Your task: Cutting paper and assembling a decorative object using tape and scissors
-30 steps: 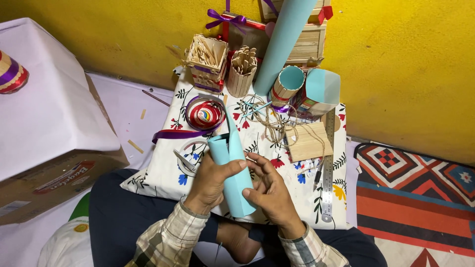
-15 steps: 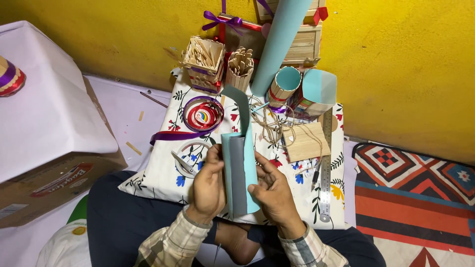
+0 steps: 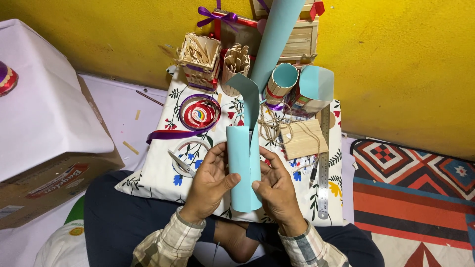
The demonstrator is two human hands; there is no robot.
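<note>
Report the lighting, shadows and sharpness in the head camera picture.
Head view: even, soft light on the yellow wall; slight shadow under the light blue paper tube held between left hand and right hand; hands, tube and metal ruler look sharp; no strong glare; corners darken mildly.

Even, fairly bright indoor light falls from above. Soft shadows gather under the hands and along the yellow wall [image 3: 396, 74]. Focus is sharp, with no glare and slight wide-angle stretching at the edges.

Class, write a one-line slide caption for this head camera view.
Left hand and right hand roll a light blue paper sheet into a tube over a floral cloth.
</note>
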